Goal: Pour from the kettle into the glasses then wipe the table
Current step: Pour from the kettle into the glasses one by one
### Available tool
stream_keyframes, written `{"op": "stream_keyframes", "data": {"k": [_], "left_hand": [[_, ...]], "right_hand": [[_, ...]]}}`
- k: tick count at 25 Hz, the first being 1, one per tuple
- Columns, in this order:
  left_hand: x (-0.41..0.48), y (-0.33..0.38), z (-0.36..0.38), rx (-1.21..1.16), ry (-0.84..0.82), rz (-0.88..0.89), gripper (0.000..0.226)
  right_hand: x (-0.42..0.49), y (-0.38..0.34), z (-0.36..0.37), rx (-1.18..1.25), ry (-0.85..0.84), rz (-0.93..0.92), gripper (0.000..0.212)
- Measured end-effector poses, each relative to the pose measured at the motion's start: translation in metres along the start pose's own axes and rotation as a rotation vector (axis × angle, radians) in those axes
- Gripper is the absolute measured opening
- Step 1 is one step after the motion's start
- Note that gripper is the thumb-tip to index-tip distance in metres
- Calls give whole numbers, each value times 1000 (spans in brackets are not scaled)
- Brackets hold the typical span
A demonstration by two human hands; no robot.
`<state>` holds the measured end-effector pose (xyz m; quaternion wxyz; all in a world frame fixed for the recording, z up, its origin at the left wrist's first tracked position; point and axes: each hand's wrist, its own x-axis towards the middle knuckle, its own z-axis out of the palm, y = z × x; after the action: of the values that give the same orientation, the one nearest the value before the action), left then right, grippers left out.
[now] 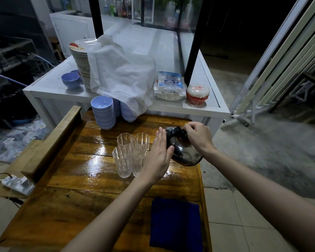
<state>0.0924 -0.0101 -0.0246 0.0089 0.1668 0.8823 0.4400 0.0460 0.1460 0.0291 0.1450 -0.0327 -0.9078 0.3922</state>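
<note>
A shiny metal kettle (186,153) with a black handle is tilted over the right side of the glossy wooden table (91,197). My right hand (198,135) grips the black handle from above. My left hand (157,157) lies flat, fingers straight, against the kettle's left side and lid. Several clear ribbed glasses (125,160) stand clustered just left of the kettle; they look empty. A folded dark blue cloth (176,222) lies flat on the table near its front right corner.
Stacks of lilac bowls (104,111) stand at the table's far edge. Behind is a white counter (49,88) with a plate stack under a white cloth (120,73), packets and a red-and-white tub (197,94). A power strip (16,183) lies on the floor left.
</note>
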Motion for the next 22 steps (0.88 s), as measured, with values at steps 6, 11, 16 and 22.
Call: {"op": "stream_keyframes", "data": {"k": [6, 11, 16, 22], "left_hand": [[1, -3, 1, -22, 35, -9, 63], [0, -4, 1, -52, 52, -9, 62], [1, 0, 1, -40, 56, -3, 63], [1, 1, 0, 0, 57, 16, 62]], "right_hand": [[2, -9, -1, -24, -15, -36, 35], [6, -11, -1, -45, -39, -87, 36], [11, -11, -5, -38, -34, -79, 36], [12, -7, -5, -13, -38, -47, 36]]}}
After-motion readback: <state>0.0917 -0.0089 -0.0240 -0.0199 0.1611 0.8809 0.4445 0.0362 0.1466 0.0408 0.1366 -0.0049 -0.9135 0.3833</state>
